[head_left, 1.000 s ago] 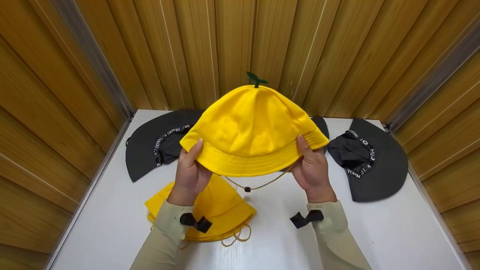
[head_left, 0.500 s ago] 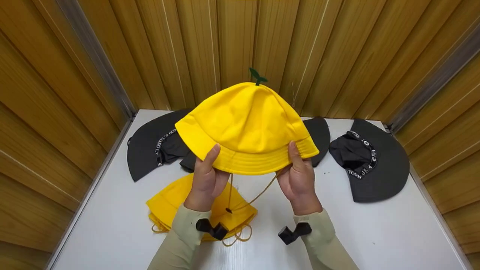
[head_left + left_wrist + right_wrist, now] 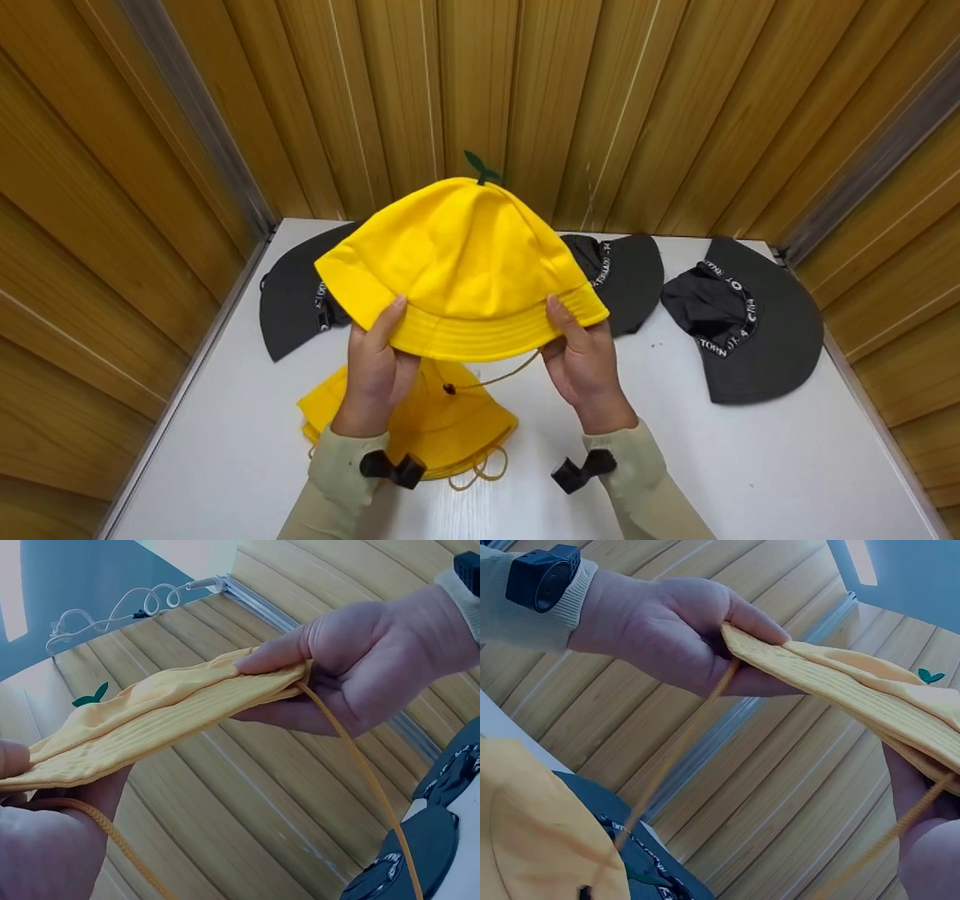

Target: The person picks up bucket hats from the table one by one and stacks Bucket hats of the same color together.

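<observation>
A yellow bucket hat (image 3: 465,262) with a green sprout (image 3: 481,168) on its crown is held up flattened above the table. My left hand (image 3: 380,375) pinches its brim on the left, thumb in front and fingers behind. On the right, my right hand (image 3: 587,367) grips the brim the same way. A cord (image 3: 499,381) with a dark toggle hangs from the brim between the hands. In both wrist views the hat (image 3: 150,716) appears edge-on, its two layers lying close together. Below it, partly behind my left hand, lies a stack of yellow hats (image 3: 465,427) with cord loops showing.
Black wide-brimmed caps lie along the back of the white table (image 3: 750,465): one at left (image 3: 289,292), one behind the held hat (image 3: 637,277) and one at right (image 3: 772,322). Wood-look panels (image 3: 547,97) wall in the back and sides.
Both hands have moved left with the hat. They came closer together, then my left hand shifted back outward along the brim. The dangling cord swung and more of the middle black cap shows.
</observation>
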The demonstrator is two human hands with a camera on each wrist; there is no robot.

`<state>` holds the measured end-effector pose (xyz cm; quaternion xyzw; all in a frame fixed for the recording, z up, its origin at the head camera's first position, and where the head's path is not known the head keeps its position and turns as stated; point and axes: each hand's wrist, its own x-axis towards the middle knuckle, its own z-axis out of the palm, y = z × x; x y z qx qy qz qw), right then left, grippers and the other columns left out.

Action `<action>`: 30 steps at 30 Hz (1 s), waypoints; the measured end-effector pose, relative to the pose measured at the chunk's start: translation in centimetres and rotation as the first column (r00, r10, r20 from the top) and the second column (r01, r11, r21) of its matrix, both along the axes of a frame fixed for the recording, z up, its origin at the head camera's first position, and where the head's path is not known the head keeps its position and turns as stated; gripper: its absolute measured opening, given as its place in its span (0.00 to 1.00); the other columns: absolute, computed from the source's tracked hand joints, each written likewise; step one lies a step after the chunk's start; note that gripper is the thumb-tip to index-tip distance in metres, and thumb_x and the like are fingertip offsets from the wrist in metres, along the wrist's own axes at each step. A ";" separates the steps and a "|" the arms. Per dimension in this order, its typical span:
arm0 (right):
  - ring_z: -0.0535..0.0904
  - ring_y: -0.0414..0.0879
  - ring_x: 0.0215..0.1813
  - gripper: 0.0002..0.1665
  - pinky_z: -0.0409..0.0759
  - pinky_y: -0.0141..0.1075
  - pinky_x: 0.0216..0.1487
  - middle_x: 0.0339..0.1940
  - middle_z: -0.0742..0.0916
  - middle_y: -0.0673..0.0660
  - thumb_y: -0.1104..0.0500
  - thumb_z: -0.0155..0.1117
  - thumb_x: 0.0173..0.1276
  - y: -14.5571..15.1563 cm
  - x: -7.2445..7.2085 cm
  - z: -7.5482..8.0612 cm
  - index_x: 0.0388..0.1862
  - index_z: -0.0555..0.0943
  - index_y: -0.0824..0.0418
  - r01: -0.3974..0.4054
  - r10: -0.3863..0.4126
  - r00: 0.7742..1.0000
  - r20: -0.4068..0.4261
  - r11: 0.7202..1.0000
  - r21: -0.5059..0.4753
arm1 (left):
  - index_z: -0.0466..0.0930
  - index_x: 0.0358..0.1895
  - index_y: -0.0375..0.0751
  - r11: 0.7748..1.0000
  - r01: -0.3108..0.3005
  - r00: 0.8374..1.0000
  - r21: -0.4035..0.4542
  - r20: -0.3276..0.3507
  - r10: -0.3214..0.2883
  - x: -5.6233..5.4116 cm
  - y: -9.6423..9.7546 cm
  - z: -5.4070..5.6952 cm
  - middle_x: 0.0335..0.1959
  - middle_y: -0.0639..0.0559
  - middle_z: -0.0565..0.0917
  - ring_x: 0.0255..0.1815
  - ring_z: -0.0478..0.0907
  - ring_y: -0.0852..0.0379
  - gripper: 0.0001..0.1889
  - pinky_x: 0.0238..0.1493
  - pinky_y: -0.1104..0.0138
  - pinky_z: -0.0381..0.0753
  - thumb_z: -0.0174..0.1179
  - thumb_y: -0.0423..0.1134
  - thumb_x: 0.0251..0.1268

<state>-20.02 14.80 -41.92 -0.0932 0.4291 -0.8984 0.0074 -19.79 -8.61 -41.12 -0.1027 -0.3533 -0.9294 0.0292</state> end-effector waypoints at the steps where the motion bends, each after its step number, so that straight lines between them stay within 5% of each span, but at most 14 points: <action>1: 0.83 0.47 0.61 0.24 0.81 0.47 0.67 0.60 0.80 0.55 0.60 0.57 0.80 -0.1 0.0 -0.1 0.71 0.67 0.58 0.000 -0.001 1.000 0.010 1.000 0.011 | 0.56 0.73 0.48 1.000 -0.003 1.000 -0.014 0.000 0.003 0.1 -0.5 -0.1 0.62 0.50 0.71 0.66 0.74 0.55 0.21 0.70 0.61 0.77 0.44 0.36 0.84; 8: 0.85 0.49 0.52 0.23 0.85 0.46 0.60 0.52 0.83 0.59 0.65 0.64 0.73 -1.0 0.1 -1.2 0.65 0.73 0.66 0.015 -0.027 0.996 0.084 0.990 0.137 | 0.56 0.73 0.47 0.992 -0.073 0.997 -0.107 0.026 0.076 0.4 -4.0 -1.2 0.61 0.50 0.71 0.63 0.76 0.55 0.20 0.69 0.61 0.79 0.43 0.42 0.85; 13: 0.86 0.50 0.47 0.25 0.88 0.43 0.54 0.48 0.84 0.61 0.65 0.69 0.69 -1.5 0.0 -3.1 0.63 0.76 0.68 0.009 -0.033 0.996 0.080 0.960 0.281 | 0.62 0.71 0.44 0.955 -0.136 0.977 -0.263 0.124 0.174 0.5 -6.5 -2.9 0.58 0.47 0.75 0.53 0.81 0.56 0.22 0.61 0.63 0.84 0.50 0.46 0.82; 18: 0.87 0.51 0.46 0.28 0.89 0.40 0.49 0.47 0.85 0.61 0.60 0.74 0.67 -1.8 0.1 -5.5 0.63 0.76 0.66 -0.015 -0.028 0.996 0.089 0.892 0.452 | 0.63 0.72 0.48 0.911 -0.131 0.943 -0.391 0.236 0.236 0.8 -8.8 -5.1 0.61 0.44 0.76 0.48 0.82 0.57 0.26 0.60 0.65 0.84 0.54 0.52 0.79; 22: 0.86 0.50 0.45 0.30 0.89 0.38 0.49 0.47 0.86 0.61 0.56 0.77 0.65 -1.8 0.4 -7.4 0.62 0.78 0.64 -0.012 -0.056 0.993 0.099 0.816 0.578 | 0.60 0.72 0.49 0.884 -0.138 0.908 -0.446 0.299 0.293 1.0 -9.9 -6.5 0.65 0.46 0.73 0.56 0.81 0.56 0.28 0.63 0.64 0.82 0.57 0.51 0.77; 24: 0.85 0.50 0.46 0.32 0.88 0.37 0.50 0.49 0.86 0.61 0.54 0.77 0.64 -1.9 0.4 -8.2 0.63 0.78 0.62 -0.015 -0.061 0.993 0.102 0.787 0.617 | 0.59 0.71 0.51 0.857 -0.152 0.888 -0.493 0.313 0.338 1.1 -10.3 -7.2 0.65 0.46 0.72 0.59 0.81 0.55 0.27 0.62 0.64 0.83 0.59 0.49 0.76; 30: 0.88 0.50 0.50 0.34 0.88 0.38 0.53 0.54 0.88 0.61 0.49 0.77 0.64 -2.0 0.9 -10.2 0.66 0.77 0.58 -0.072 -0.036 0.989 0.145 0.738 0.670 | 0.59 0.68 0.56 0.721 -0.086 0.833 -0.687 0.347 0.431 1.9 -11.8 -8.8 0.67 0.46 0.74 0.55 0.84 0.56 0.27 0.55 0.67 0.86 0.62 0.48 0.73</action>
